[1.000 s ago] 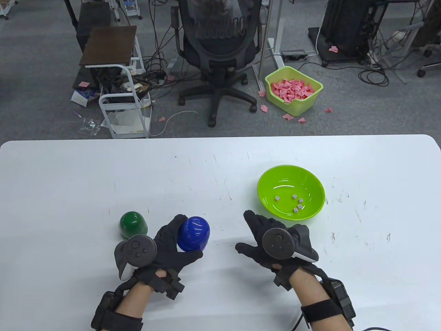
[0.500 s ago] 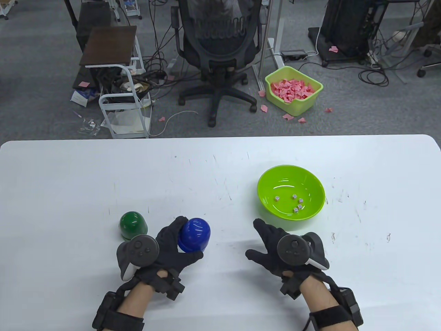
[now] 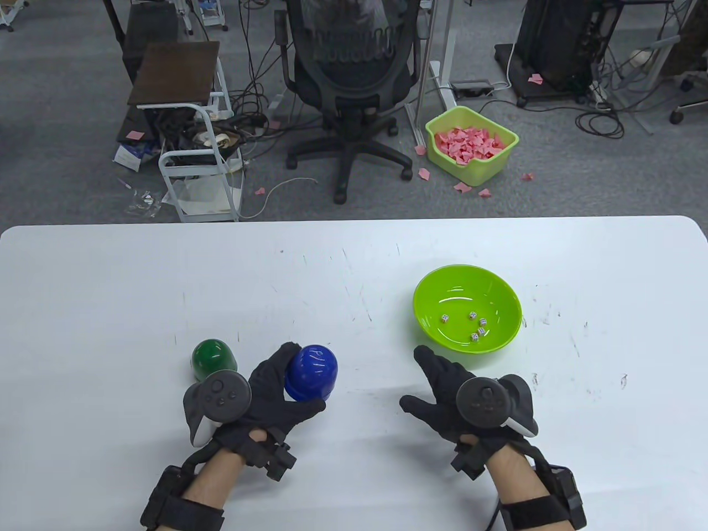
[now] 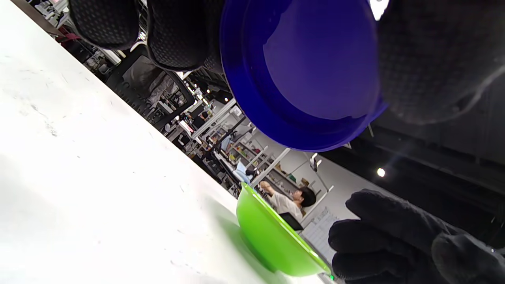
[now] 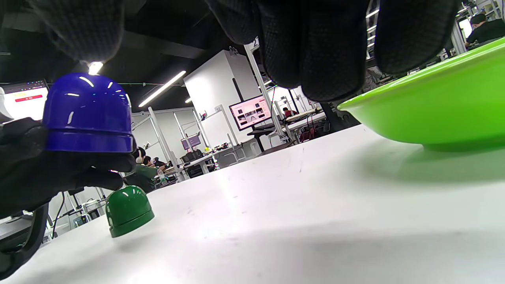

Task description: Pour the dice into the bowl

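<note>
Table view: the left hand [image 3: 271, 395] covers the near side of the blue dice cup [image 3: 311, 373], fingers and thumb curled round it, dome up, lower left of centre. A green dice cup [image 3: 213, 359] stands just left, partly hidden by the tracker. The right hand [image 3: 442, 395] is spread, holding nothing, below the lime bowl [image 3: 500, 287], where five dice [image 3: 474, 325] lie.

Left wrist view: the cup's hollow mouth fills the top, its inside dim.

Right wrist view: the cup is clear of the table.
</note>
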Demonstrator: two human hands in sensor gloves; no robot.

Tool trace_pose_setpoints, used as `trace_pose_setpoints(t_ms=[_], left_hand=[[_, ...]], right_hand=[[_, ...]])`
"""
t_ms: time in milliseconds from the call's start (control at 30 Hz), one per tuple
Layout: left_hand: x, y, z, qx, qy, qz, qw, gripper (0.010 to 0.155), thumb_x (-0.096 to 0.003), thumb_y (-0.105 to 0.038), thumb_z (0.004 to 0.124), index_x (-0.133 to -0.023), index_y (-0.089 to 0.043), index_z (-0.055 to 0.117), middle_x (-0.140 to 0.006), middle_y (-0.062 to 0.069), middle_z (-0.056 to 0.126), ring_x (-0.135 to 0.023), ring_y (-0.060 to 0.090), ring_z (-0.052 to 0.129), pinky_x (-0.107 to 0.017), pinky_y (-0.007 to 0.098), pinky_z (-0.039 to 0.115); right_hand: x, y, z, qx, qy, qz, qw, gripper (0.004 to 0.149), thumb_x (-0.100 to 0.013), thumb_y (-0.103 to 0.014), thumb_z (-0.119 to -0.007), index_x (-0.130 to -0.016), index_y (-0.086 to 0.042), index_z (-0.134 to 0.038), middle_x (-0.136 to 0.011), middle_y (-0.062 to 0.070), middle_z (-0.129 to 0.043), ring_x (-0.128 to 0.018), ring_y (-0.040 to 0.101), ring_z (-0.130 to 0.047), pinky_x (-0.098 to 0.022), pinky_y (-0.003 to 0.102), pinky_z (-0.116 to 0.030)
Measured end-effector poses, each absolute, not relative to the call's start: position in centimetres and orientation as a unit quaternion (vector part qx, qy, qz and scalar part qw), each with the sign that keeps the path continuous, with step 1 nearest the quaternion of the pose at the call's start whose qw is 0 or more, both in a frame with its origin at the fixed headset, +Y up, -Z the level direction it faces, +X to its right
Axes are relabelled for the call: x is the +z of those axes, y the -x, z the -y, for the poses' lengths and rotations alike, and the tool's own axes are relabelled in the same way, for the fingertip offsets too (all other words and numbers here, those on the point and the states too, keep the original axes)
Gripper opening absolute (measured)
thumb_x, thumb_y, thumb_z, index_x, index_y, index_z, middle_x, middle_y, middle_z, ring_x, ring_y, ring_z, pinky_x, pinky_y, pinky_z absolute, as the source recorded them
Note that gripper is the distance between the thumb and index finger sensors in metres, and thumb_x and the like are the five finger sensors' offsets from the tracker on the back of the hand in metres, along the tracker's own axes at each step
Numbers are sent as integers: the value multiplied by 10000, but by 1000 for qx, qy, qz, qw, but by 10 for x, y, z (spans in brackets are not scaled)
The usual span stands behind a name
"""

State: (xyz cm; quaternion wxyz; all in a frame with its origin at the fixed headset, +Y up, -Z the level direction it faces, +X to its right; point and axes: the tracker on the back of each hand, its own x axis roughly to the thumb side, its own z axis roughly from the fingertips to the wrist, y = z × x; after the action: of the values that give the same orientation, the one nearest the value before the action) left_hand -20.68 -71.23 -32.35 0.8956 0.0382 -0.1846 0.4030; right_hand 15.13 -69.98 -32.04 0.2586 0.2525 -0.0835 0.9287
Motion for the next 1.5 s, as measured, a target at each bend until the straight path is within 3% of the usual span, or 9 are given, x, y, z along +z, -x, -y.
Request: trace_pose_setpoints(t_ms=[333, 733, 1200, 1500], left_hand=[[-314, 232, 714, 341, 27, 184, 922, 1032, -277, -639, 959, -1051, -212, 427, -1052, 106, 698, -995, 366, 721, -726, 624, 644], [-305, 248, 742, 260, 106, 178, 943, 1030, -276, -638, 959, -1049, -202, 435, -1045, 111, 707, -993, 369, 719, -728, 620, 638], [-304, 250, 755, 241, 135, 180, 944, 1028, -267, -622, 963, -1047, -218, 428, -1059, 86, 698, -1023, 347, 703, -750, 614, 605], [-304, 254, 753, 174, 155, 175, 957, 1077, -222, -639, 993, -1051, -229, 439, -1061, 39, 717, -1048, 315, 700, -755, 615, 599]], right_hand=[[-321, -155, 699, 930, -244, 84, 262, 892, -507, -589, -724, -1106, 19, -466, -1028, 344, -731, -767, 554, -838, -583, 742, -675], [-321, -155, 700, 934, -237, 73, 257, 891, -506, -588, -726, -1105, 19, -468, -1027, 342, -734, -766, 552, -840, -584, 741, -674], [-322, -155, 702, 937, -233, 65, 252, 889, -506, -585, -728, -1105, 20, -471, -1027, 345, -734, -766, 552, -841, -583, 741, -675], [-322, -155, 702, 940, -230, 54, 248, 882, -509, -584, -726, -1103, 21, -478, -1024, 346, -737, -766, 554, -841, -583, 742, -673]])
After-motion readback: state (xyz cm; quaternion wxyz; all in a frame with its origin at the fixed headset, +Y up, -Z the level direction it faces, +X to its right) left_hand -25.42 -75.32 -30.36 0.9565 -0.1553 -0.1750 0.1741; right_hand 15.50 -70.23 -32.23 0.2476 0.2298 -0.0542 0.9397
